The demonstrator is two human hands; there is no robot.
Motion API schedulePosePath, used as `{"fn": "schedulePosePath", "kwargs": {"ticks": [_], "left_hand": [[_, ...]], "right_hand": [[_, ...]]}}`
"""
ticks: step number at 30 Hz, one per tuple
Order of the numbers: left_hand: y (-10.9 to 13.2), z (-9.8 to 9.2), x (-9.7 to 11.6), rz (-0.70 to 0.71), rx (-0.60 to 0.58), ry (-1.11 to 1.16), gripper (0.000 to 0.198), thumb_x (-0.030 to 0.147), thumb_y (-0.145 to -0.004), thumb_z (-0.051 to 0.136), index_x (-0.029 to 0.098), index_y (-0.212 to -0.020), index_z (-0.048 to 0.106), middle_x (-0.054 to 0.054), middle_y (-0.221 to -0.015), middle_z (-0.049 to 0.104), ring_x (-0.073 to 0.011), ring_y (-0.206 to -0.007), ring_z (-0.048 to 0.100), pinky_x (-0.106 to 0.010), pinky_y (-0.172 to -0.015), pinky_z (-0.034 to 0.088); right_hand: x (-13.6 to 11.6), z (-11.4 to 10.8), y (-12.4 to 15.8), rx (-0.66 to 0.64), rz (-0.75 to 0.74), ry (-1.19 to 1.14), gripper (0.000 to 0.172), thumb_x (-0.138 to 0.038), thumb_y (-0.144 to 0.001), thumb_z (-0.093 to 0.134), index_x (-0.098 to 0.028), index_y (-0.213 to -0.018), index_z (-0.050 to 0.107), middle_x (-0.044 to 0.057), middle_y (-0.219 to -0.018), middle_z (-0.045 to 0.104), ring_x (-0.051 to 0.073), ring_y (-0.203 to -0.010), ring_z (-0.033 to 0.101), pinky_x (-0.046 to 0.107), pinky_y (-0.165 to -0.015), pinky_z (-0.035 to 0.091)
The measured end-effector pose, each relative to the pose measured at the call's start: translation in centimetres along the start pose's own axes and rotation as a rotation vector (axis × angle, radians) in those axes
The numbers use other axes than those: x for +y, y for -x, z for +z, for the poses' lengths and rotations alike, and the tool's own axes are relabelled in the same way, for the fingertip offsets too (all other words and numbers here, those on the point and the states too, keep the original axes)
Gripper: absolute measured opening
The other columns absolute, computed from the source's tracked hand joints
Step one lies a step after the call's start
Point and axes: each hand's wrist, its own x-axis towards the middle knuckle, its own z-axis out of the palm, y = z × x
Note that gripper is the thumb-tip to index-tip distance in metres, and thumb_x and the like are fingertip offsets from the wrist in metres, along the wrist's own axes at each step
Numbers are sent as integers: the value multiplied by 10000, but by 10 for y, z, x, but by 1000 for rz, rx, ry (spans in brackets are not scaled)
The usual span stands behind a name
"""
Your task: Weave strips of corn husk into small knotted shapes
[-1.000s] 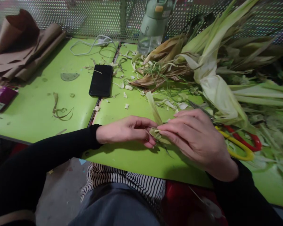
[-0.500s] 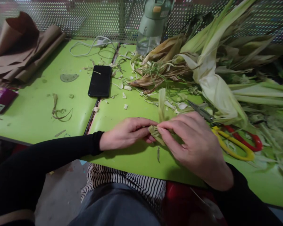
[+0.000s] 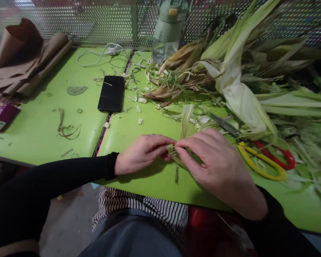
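Between my two hands is a small folded piece of corn husk (image 3: pixel 171 149), pale green and partly hidden by the fingers. My left hand (image 3: pixel 144 151) pinches its left side between thumb and fingers. From the right, my right hand (image 3: pixel 216 164) closes thumb and forefinger on the same piece. A pale husk strip (image 3: pixel 186 119) sticks up behind the fingers. Just beyond my right hand lie scissors (image 3: pixel 267 164) with one yellow and one red handle, their blades pointing away to the left. Below the hands a thin scrap (image 3: pixel 176 175) rests on the green table (image 3: pixel 144 182).
A heap of corn husks (image 3: pixel 238 85) covers the back right. A water bottle (image 3: pixel 167 32) stands by the perforated screen (image 3: pixel 104 21). A phone (image 3: pixel 111 94), white cable (image 3: pixel 92 53), protractor (image 3: pixel 77 90), brown paper (image 3: pixel 29 60) and purple box (image 3: pixel 2 116) lie leftward. Husk scraps are scattered about.
The view has shifted slightly. My right fingertips have moved a little on the folded husk, and the upright strip leans slightly more to the right. Both hands keep their grip.
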Motion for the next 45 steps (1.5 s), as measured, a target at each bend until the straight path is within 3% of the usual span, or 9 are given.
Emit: {"fn": "schedulePosePath", "kwargs": {"ticks": [3, 7, 12, 17, 27, 32, 38, 43, 45], "left_hand": [[0, 0, 5, -71, -22, 50, 267, 194, -971, 488, 70, -1134, 660, -76, -880, 731, -121, -769, 688, -249, -774, 562], [-1, 0, 9, -48, -43, -7, 244, 199, -965, 504, 77, -1093, 673, -73, -880, 730, -125, -779, 673, -256, -797, 549], [-1, 0, 8, -69, -43, 9, 253, 191, -966, 488, 90, -1115, 666, -85, -975, 737, -134, -835, 682, -259, -810, 540], [0, 1, 9, -68, -37, -35, 224, 169, -940, 510, 105, -1084, 669, -53, -891, 726, -135, -801, 649, -252, -769, 517], [1, 3, 10, -114, -52, 104, 254, 202, -928, 556, 82, -1129, 655, -82, -948, 725, -143, -837, 656, -258, -789, 524], [1, 5, 8, -159, -57, 79, 266, 163, -912, 555, 72, -1142, 654, -87, -961, 722, -138, -802, 631, -263, -756, 504], [2, 8, 7, -182, -106, 224, 244, 182, -931, 543, 82, -1131, 641, -88, -982, 700, -142, -850, 637, -292, -823, 514], [0, 6, 3, -175, -88, 296, 134, 188, -925, 573, 104, -1015, 627, -58, -920, 676, -127, -834, 631, -291, -828, 514], [-2, 4, 2, -174, -71, 336, 109, 189, -911, 607, 110, -985, 615, -47, -892, 667, -119, -808, 630, -278, -801, 514]], "right_hand": [[4, -1, 0, -57, 16, -72, 114, -157, -941, 579, -157, -863, 662, 46, -762, 680, 197, -716, 539, 346, -726, 443], [5, 0, 2, -60, 60, -80, 110, -173, -951, 570, -155, -890, 659, 49, -769, 689, 202, -738, 556, 344, -728, 437], [7, 0, 4, -117, -14, -77, 161, -161, -960, 522, -121, -918, 671, 84, -819, 669, 218, -768, 550, 366, -748, 438], [8, 0, 4, -75, -6, -84, 154, -121, -940, 527, -149, -978, 673, 90, -878, 669, 222, -813, 573, 370, -772, 451], [-1, -2, 3, -42, 428, -395, 112, -172, -894, 592, -246, -839, 528, 21, -824, 649, 221, -798, 615, 377, -734, 478], [3, -4, 0, -159, 411, -368, 84, -201, -889, 584, -238, -818, 560, 33, -813, 635, 236, -811, 604, 406, -763, 470], [9, -12, -1, -301, 405, -379, 55, -208, -861, 569, -240, -821, 548, 36, -814, 623, 216, -774, 589, 363, -699, 462], [7, -6, 0, -231, 260, -311, 86, -178, -889, 541, -230, -821, 545, 18, -764, 620, 198, -768, 603, 338, -704, 482], [7, -4, 1, -183, 226, -320, 66, -199, -915, 550, -228, -859, 571, 39, -858, 672, 205, -810, 631, 346, -715, 503]]}}
